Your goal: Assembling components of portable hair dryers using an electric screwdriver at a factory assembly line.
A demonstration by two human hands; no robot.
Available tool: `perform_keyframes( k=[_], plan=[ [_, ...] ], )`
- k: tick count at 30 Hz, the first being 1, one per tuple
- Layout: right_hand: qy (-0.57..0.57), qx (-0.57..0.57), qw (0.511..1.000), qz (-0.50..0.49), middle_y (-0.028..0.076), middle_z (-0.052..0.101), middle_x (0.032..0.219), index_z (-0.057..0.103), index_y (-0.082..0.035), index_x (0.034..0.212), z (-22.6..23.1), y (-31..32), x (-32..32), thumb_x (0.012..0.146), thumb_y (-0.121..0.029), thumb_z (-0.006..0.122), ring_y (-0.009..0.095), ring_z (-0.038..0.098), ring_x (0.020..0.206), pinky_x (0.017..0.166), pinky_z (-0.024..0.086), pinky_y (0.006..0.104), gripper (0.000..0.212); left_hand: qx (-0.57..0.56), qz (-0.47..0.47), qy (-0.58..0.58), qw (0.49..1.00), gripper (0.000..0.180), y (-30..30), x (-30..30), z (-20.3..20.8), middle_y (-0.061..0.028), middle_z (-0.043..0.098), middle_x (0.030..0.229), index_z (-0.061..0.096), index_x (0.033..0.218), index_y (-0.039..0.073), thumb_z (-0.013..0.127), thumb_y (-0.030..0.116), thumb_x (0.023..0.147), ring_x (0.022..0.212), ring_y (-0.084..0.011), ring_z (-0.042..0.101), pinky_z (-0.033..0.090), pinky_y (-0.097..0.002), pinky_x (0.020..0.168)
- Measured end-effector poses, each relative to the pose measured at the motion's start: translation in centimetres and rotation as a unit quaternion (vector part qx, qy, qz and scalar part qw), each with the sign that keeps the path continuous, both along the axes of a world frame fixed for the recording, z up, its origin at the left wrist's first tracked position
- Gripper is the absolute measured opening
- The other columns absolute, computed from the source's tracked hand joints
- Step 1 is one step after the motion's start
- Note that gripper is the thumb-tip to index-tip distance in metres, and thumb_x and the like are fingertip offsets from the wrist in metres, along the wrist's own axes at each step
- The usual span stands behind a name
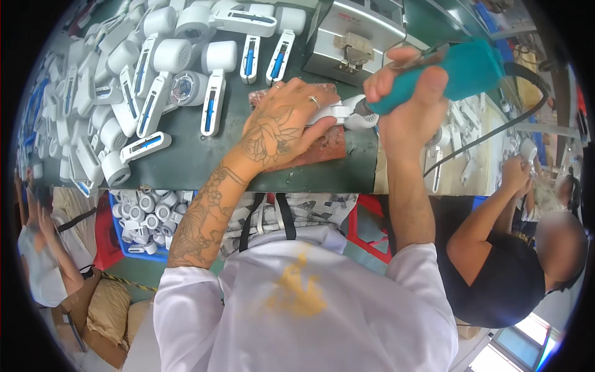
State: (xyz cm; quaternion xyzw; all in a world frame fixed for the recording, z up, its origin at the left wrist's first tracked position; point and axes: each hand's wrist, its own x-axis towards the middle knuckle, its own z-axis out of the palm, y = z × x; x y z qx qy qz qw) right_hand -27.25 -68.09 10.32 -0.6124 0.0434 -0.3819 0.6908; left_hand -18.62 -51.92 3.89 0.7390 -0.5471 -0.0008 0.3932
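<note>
My right hand (412, 115) grips a teal corded electric screwdriver (472, 69), held sideways with its tip pointing left. That tip meets a white handheld device (361, 119) near the joint between its handle and round head. My left hand (288, 118), a ring on one finger, closes over the device's handle and hides most of it. Beneath them lies a worn reddish block (327, 149) on the green bench. Nearby, similar white devices (212, 99) with round heads rest with their handles uncovered, showing blue cells inside.
A large pile of white devices (93, 87) covers the bench's left side. Behind my hands stands a metal box (347, 43). The black cord (527, 77) loops down on the right. A blue crate (145, 251) of white round parts sits below the edge. A co-worker (502, 266) is at right.
</note>
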Motion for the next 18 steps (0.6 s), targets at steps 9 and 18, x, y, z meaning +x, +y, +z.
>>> perform_keyframes(
  k=[9, 18],
  plan=[
    [0.018, -0.014, 1.0, 0.007, 0.007, 0.058, 0.067, 0.061, 0.005, 0.102, -1.6, 0.8, -0.6, 0.102, -0.046, 0.059, 0.015, 0.058, 0.06, 0.056, 0.047, 0.0291, 0.051, 0.015, -0.009, 0.027, 0.999, 0.035, 0.3, -0.2, 0.4, -0.0064, 0.067, 0.126, 0.066, 0.123, 0.01, 0.07, 0.021, 0.09, 0.109, -0.0298, 0.06, 0.048, -0.043, 0.095],
    [0.084, -0.059, 0.995, -0.014, 0.012, 0.054, 0.066, 0.053, 0.002, 0.094, -2.5, 0.8, 0.1, 0.1, -0.059, 0.052, 0.022, 0.055, 0.059, 0.057, 0.047, 0.034, 0.06, 0.005, -0.005, -0.012, 1.0, 0.032, -0.3, 0.2, -0.5, -0.0098, 0.066, 0.119, 0.064, 0.119, 0.007, 0.066, 0.026, 0.093, 0.106, -0.0322, 0.059, 0.046, -0.0439, 0.093]
  ],
)
